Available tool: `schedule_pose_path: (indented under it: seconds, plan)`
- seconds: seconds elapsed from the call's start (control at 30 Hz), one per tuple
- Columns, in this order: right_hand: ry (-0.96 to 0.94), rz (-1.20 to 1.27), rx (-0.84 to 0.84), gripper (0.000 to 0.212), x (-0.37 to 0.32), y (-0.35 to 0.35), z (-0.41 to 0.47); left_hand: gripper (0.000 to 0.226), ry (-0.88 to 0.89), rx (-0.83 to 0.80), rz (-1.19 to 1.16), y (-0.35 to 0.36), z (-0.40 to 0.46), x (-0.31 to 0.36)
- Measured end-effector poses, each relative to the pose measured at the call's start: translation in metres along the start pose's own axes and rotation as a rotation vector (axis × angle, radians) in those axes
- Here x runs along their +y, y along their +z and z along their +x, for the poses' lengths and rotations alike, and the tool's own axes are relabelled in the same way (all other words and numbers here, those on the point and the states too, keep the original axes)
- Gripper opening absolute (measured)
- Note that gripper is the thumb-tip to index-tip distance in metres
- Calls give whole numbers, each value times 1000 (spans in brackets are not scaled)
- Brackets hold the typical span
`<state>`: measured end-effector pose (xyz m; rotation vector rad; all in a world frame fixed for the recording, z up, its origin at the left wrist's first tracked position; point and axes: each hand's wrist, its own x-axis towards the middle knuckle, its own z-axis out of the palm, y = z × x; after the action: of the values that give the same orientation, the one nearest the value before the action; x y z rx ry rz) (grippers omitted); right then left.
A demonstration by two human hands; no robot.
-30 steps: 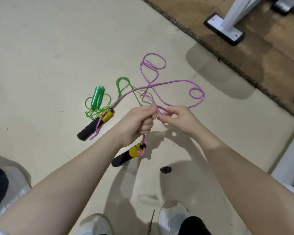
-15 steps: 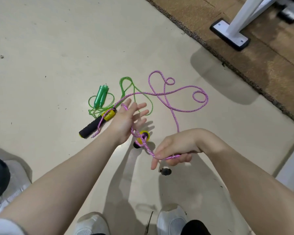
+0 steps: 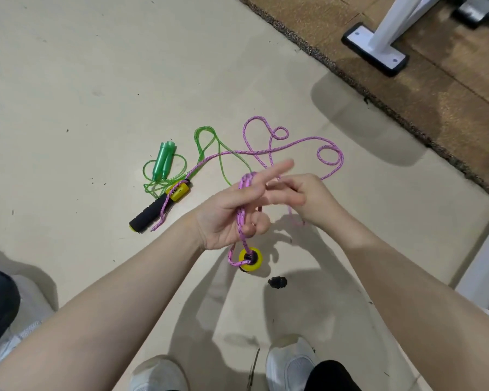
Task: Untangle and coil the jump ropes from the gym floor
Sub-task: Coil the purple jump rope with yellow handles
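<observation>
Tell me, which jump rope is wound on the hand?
The pink rope, looped over the left hand; the green rope lies untouched on the floor.

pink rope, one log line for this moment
pink rope | looped over left hand | right hand pinches strand | handle hanging
</observation>
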<state>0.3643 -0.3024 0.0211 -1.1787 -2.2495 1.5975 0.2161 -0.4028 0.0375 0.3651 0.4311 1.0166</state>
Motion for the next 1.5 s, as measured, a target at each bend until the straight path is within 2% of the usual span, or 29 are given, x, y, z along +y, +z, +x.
schedule_pose_path:
  seconds: [0.07,0.13,0.17,0.23,0.3,0.33,0.4,0.5,0.53,0.6,0.67,0.7,0.73,0.8,0.83,0.97,1.03,1.07,1.1,1.17,1.23,1.3,1.33,1.37,1.4,1.5]
  plan:
    - [-5,-203,-121,38,-2,8,-6,71,153,150,-123,-5,-1,0]
    - [13,-337,-327,29,0,15,-14,81,326,426,-209,-14,3,2]
    - [53,-352,-478,21,-3,18,-20,79,377,565,-205,-18,4,4]
    - [152,-362,-801,23,-15,20,-27,68,387,795,-70,-26,4,2]
    - [122,-360,-939,27,-37,16,-28,61,295,916,89,-32,1,-6]
    - [65,-315,-926,25,-45,12,-26,55,220,910,126,-33,0,-10]
    - [-50,-169,-752,23,-58,3,-17,48,7,784,207,-26,-4,-14]
    - [-101,78,-256,13,-56,-13,-3,79,-280,521,289,-5,-7,-11]
    - [-85,152,-112,17,-51,-17,2,88,-304,443,275,-2,-6,-9]
    - [-31,213,38,21,-35,-16,8,95,-253,262,200,4,-5,-5]
    - [34,150,21,23,-18,-9,8,77,-119,82,90,5,-5,3]
    - [67,93,-39,23,-10,-4,4,63,-39,73,79,6,-5,8]
    - [91,52,-132,25,-6,2,-1,50,27,145,99,6,-4,10]
    - [110,24,-348,29,-6,14,-12,32,125,441,152,4,2,11]
    - [111,-6,-437,29,-11,18,-17,30,158,558,150,2,4,9]
    - [159,-95,-802,20,-37,16,-29,47,242,915,157,-30,6,0]
    - [134,-13,-905,17,-53,1,-32,40,197,991,254,-40,2,1]
    - [85,21,-886,13,-60,-8,-32,34,127,953,288,-37,-1,1]
    - [31,54,-796,9,-66,-16,-30,36,25,873,305,-31,-3,0]
    - [-37,178,-431,17,-67,-30,-19,67,-228,622,338,-13,-4,-1]
    - [-57,320,-29,26,-54,-37,-2,94,-422,295,352,-3,-5,1]
    - [-7,310,186,29,-35,-33,9,95,-422,-22,267,2,-4,5]
    - [35,246,205,30,-24,-28,10,87,-349,-116,208,3,-3,8]
    - [78,162,161,31,-15,-21,8,76,-253,-138,165,4,-2,12]
    - [114,67,52,31,-6,-14,3,63,-158,-71,152,5,-1,15]
    - [236,-50,-421,30,4,5,-17,37,111,438,117,3,6,19]
